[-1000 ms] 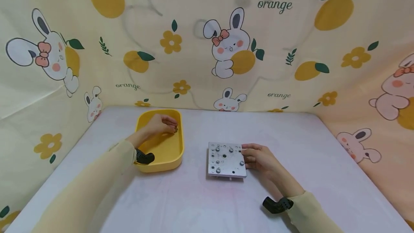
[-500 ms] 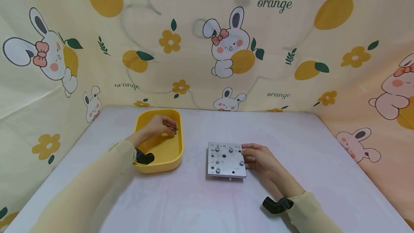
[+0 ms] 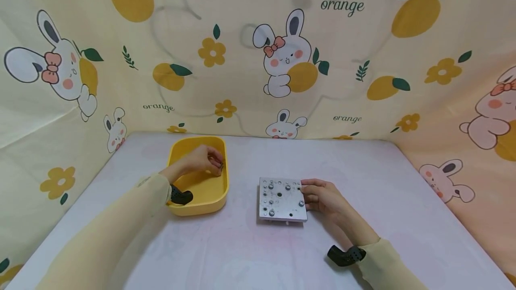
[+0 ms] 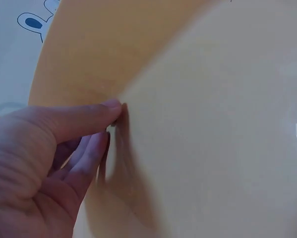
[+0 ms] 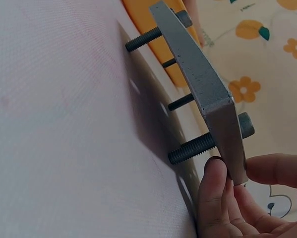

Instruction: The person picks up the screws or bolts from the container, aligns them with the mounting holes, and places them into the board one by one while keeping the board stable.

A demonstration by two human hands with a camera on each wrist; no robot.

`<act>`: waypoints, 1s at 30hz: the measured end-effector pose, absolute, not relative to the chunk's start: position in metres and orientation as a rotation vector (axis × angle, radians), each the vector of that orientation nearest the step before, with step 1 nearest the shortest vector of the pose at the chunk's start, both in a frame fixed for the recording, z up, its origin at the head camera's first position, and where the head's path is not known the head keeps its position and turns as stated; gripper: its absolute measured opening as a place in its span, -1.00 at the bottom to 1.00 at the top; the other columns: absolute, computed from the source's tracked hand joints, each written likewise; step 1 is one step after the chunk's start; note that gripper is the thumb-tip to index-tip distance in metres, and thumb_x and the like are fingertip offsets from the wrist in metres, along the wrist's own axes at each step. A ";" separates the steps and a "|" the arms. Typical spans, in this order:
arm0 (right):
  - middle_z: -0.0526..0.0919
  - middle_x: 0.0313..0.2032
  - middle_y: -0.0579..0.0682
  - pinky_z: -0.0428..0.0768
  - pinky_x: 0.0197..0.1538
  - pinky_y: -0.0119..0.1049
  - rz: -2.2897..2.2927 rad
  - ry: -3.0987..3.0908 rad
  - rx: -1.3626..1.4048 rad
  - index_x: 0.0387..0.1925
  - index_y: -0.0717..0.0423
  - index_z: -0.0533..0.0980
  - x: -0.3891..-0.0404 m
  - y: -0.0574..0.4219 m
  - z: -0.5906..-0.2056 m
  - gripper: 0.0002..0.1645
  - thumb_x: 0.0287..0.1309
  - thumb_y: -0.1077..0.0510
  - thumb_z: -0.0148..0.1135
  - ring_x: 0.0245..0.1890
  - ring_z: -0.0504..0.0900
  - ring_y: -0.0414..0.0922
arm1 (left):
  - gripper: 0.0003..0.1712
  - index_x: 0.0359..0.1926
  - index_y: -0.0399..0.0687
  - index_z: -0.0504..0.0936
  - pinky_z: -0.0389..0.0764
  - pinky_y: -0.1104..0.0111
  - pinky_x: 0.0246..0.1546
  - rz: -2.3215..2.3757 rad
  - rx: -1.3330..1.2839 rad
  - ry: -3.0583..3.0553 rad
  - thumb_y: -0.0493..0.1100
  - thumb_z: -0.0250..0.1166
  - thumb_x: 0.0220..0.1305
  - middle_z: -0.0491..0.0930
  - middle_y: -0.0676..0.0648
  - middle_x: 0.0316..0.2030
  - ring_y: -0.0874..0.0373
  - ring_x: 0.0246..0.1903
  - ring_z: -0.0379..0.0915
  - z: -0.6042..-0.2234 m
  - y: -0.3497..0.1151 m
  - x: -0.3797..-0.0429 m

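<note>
A silver metal plate (image 3: 285,207) with rows of holes stands above the table on bolts. My right hand (image 3: 324,197) grips its right edge, thumb on one face and fingers on the other in the right wrist view. Threaded bolt shanks (image 5: 195,148) stick out below it, with thick bolt heads (image 5: 246,125) on top. Over in the yellow tray (image 3: 217,202), my left hand (image 3: 201,159) is down by the right wall. Its thumb and fingertips pinch a small dark metal piece (image 4: 113,124), mostly hidden, whose kind I cannot tell.
The tray stands on the white table (image 3: 250,254), left of the plate, with a gap between them. A printed cloth (image 3: 242,66) with rabbits and oranges rises behind and along both sides. A black wrist strap (image 3: 346,255) sits on my right wrist.
My left fingers have drawn together and moved slightly lower along the tray's right wall; small dark pieces seen at the fingertips earlier are now mostly covered. My right hand and the plate stay put.
</note>
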State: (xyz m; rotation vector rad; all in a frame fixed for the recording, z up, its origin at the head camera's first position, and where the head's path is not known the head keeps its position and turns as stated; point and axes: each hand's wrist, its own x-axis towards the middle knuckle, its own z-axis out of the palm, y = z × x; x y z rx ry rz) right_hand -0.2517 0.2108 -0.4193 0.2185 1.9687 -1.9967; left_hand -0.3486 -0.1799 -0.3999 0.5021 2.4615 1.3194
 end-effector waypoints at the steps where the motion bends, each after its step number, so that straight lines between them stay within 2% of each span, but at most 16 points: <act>1: 0.68 -0.14 0.11 0.62 -0.33 -0.28 -1.996 1.970 0.219 0.20 0.31 0.40 -0.252 0.211 -0.419 -0.51 0.27 0.27 0.20 -0.37 0.63 -0.10 | -0.55 -0.06 -0.43 0.58 0.62 0.31 -0.11 1.321 0.512 2.447 -0.46 0.50 -0.02 0.61 -0.30 -0.11 -0.08 -0.12 0.61 -0.400 -0.180 -0.349; 8: 0.68 -0.14 0.12 0.63 -0.33 -0.28 -1.997 1.969 0.215 0.20 0.32 0.39 -0.251 0.211 -0.418 -0.52 0.27 0.27 0.19 -0.36 0.64 -0.09 | -0.60 -0.13 -0.31 0.59 0.62 0.29 -0.10 1.290 0.533 2.388 -0.45 0.51 -0.02 0.61 -0.21 -0.16 -0.03 -0.16 0.62 -0.401 -0.177 -0.351; 16: 0.68 -0.14 0.11 0.62 -0.33 -0.29 -1.997 1.959 0.225 0.20 0.31 0.40 -0.252 0.211 -0.418 -0.51 0.27 0.28 0.20 -0.37 0.63 -0.09 | -0.62 -0.13 -0.32 0.60 0.62 0.29 -0.10 1.265 0.539 2.379 -0.48 0.48 -0.01 0.63 -0.18 -0.18 -0.02 -0.16 0.60 -0.404 -0.179 -0.353; 23: 0.68 -0.14 0.11 0.61 -0.33 -0.29 -1.993 1.975 0.227 0.20 0.31 0.40 -0.252 0.211 -0.419 -0.53 0.28 0.27 0.20 -0.36 0.63 -0.09 | -0.65 -0.17 -0.32 0.65 0.59 0.34 -0.12 1.207 0.651 2.401 -0.46 0.51 -0.04 0.67 -0.16 -0.21 -0.02 -0.19 0.56 -0.403 -0.181 -0.354; 30: 0.68 -0.13 0.12 0.61 -0.32 -0.28 -1.990 1.981 0.221 0.20 0.32 0.40 -0.252 0.211 -0.419 -0.52 0.28 0.26 0.21 -0.35 0.63 -0.08 | -0.62 -0.15 -0.28 0.63 0.53 0.38 -0.18 1.107 0.701 2.396 -0.42 0.53 -0.04 0.63 -0.12 -0.23 0.06 -0.24 0.46 -0.401 -0.182 -0.356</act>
